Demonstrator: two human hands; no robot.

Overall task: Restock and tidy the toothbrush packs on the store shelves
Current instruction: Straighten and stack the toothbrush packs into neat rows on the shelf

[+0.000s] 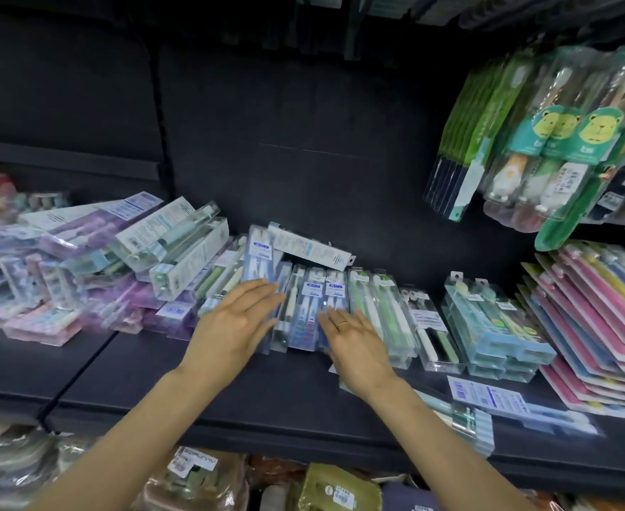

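The left hand and right hand were laid flat, fingers straight, gripping nothing, on the blue packs between them; the row would best be squared by even inward pressure.

At the frame's centre, the left hand and right hand were laid flat, fingers straight, on a row of clear toothbrush packs on the dark shelf.
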